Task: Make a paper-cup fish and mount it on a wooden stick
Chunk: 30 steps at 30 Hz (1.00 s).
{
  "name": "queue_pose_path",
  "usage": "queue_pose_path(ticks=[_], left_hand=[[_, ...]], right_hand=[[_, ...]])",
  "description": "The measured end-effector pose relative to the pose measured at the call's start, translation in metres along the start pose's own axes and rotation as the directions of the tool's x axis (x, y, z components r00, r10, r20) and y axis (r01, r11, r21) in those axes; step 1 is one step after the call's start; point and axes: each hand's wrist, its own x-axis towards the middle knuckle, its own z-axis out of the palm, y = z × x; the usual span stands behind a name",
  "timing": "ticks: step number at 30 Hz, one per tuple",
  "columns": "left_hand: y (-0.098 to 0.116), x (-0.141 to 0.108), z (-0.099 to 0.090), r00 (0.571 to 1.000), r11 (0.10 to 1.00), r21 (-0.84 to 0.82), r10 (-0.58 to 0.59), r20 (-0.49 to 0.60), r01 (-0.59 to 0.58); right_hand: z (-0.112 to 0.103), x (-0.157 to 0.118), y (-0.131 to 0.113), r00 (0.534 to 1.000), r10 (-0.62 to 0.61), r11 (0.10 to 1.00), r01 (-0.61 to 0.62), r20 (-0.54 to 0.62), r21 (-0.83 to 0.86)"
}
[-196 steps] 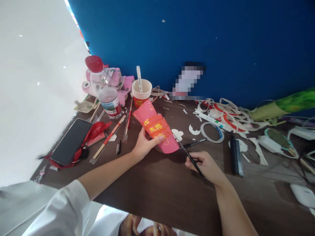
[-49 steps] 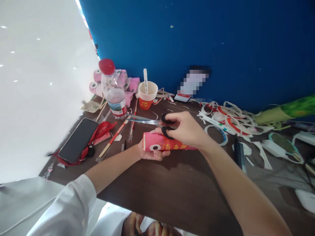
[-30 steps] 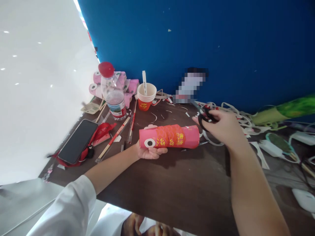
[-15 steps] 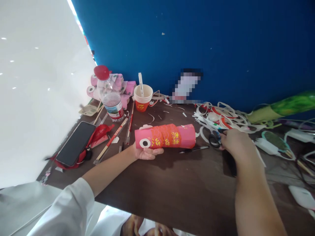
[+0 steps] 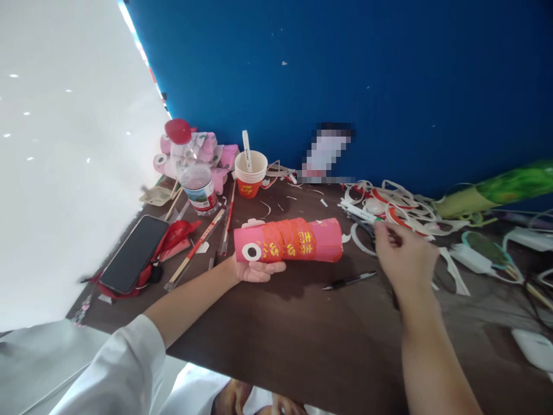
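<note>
At the centre of the frame, the left hand (image 5: 259,272) cups a pink-and-red paper fish tube (image 5: 324,241) from below, its fingers wrapped around the end with the black-and-white eye (image 5: 252,252); the gold Chinese characters on its scales are too small to read surely. Right of centre, the right hand (image 5: 408,253) has bent fingers just beside a partly hidden tape ring (image 5: 356,237); whether it grips anything cannot be told. A black pen (image 5: 351,280) lies between the hands. Upper left of centre, stacked red paper cups (image 5: 249,189) bear gold lettering, not clearly legible, and hold a white marker (image 5: 246,150). Left of them stands a red-capped water bottle (image 5: 201,199), its label showing a blue-green landscape, the brand unreadable.
</note>
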Motion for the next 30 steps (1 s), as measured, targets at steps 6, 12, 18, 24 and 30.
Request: queue_pose_path(ticks=[6,12,18,24,30], left_hand=[[-0.002,0.002,-0.004,1.000,1.000,0.016,0.008,0.013,-0.009],[0.002,0.007,-0.021,0.984,0.996,-0.015,-0.086,0.156,0.089],[0.010,0.005,-0.018,0.977,0.998,-0.010,-0.065,0.204,0.069],[0.008,0.001,-0.018,0.984,0.981,-0.078,0.179,-0.009,-0.179],[0.007,-0.001,-0.013,0.898,0.895,-0.120,0.410,-0.158,-0.430]], right_hand=[[0.037,-0.046,-0.029,0.892,-0.231,0.410,-0.273,0.389,0.870],[0.049,-0.056,-0.041,0.898,-0.152,0.335,-0.347,0.414,0.876],[0.055,-0.059,-0.038,0.925,-0.058,0.238,-0.353,0.376,0.905],[0.059,-0.062,-0.037,0.918,-0.034,0.171,-0.384,0.395,0.907],[0.060,-0.062,-0.033,0.936,-0.013,0.182,-0.344,0.352,0.921]])
